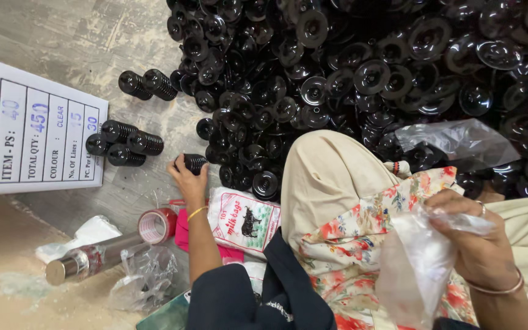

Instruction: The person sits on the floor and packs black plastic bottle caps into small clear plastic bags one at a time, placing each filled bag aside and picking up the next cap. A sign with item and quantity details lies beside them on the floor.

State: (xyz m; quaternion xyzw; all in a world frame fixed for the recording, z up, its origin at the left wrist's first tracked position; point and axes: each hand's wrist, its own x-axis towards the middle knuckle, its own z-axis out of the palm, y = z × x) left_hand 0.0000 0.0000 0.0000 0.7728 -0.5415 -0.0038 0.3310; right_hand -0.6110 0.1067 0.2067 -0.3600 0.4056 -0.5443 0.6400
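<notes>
left hand [186, 177] closed round black ribbed cap [196, 162] at near edge of black cap heap [362, 79], lifting one clear | right hand [472, 238] clenched on clear plastic bag [420, 260], held over lap away from heap, mouth gathered ready | sorted caps [123, 143] grouped beside heap, toward white carton [32, 128]

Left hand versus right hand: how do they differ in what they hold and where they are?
The left hand reaches out to the floor and grips a black ribbed stack; the right hand stays over the lap, holding a clear plastic bag. The left hand wears a thin yellow bangle, the right hand a wider metal one plus a ring. Both are closed on something.
</notes>
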